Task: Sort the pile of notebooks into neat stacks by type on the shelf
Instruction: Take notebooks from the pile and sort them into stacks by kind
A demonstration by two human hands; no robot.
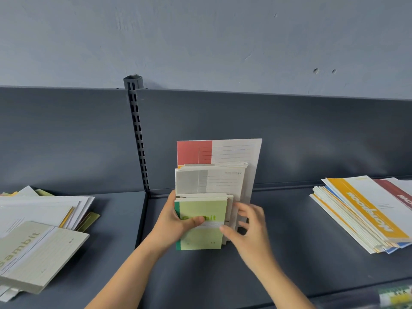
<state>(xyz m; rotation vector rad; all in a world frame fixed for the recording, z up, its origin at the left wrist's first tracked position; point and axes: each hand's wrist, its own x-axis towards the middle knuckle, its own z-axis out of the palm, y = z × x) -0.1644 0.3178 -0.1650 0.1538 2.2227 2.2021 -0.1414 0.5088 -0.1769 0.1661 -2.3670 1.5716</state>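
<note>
Squaring underway: left hand (pixel 174 221) clamps the small green paper notebook (pixel 201 224); right hand (pixel 247 228), blurred, seems spread; next, align edges.

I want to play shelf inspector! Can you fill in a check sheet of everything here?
Surface: dark grey shelf.
Job's things: upright bundle of notebooks, green notebook in front, red-and-white one at the back; loose pile on the left; fanned stack on the right.
Clutter: nothing seen.
Grippers: left hand grips the bundle, thumb on the green cover; right hand is open at its right edge.
Cables: nothing seen.
Surroundings: slotted post, grey wall.
</note>
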